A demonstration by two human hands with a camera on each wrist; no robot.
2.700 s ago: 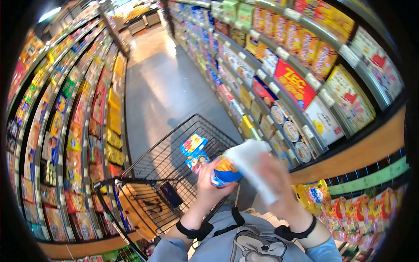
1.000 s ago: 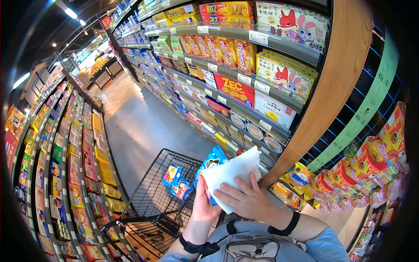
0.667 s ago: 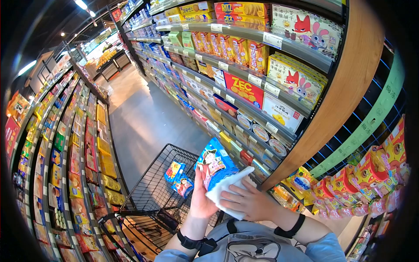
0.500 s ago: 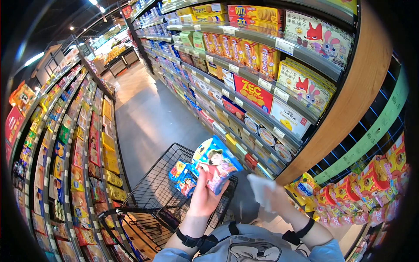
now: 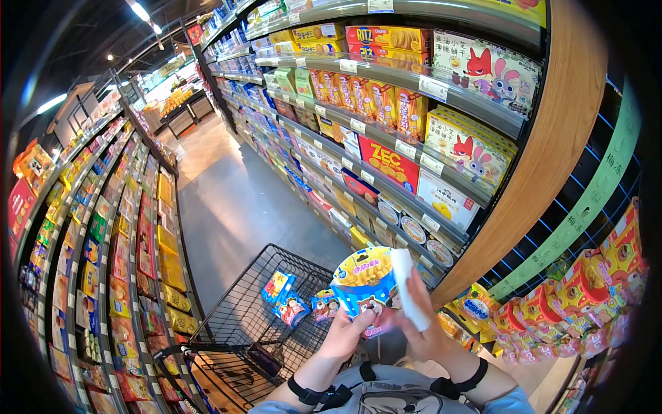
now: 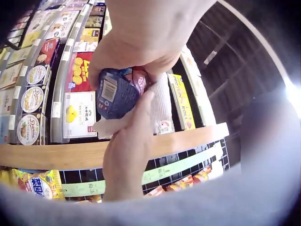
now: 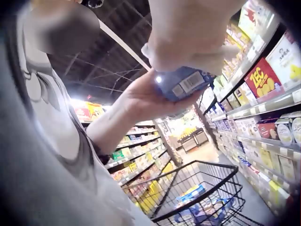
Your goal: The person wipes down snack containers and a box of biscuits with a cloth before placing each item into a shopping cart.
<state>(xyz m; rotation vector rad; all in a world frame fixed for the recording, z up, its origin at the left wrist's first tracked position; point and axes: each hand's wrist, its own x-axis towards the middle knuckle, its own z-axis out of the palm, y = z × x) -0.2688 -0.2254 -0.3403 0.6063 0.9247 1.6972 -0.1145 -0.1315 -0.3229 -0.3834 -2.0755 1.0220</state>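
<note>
My left hand (image 5: 345, 334) grips a blue and yellow snack bag (image 5: 362, 276) from below, thumb across its front, holding it upright over the cart's near right corner. In the left wrist view the bag's dark blue base (image 6: 115, 96) shows a barcode label. A folded white cloth (image 5: 412, 297) is held in my right hand (image 5: 425, 334), along the bag's right side. From the right wrist, the left hand (image 7: 141, 96) supports the bag (image 7: 181, 84) from beneath, while the right hand (image 7: 188, 40) covers its upper part.
A black wire shopping cart (image 5: 238, 293) stands in front, with several blue snack bags (image 5: 289, 309) inside. Stocked shelves (image 5: 400, 145) and a wooden post (image 5: 531, 165) line the right; more shelves (image 5: 103, 255) run along the left. Snack packs (image 5: 531, 310) hang at the lower right.
The cloth was pressed over the bag, then drawn off to the right, and is now back at the bag's side. The bag has been turned and shows another face, farther right.
</note>
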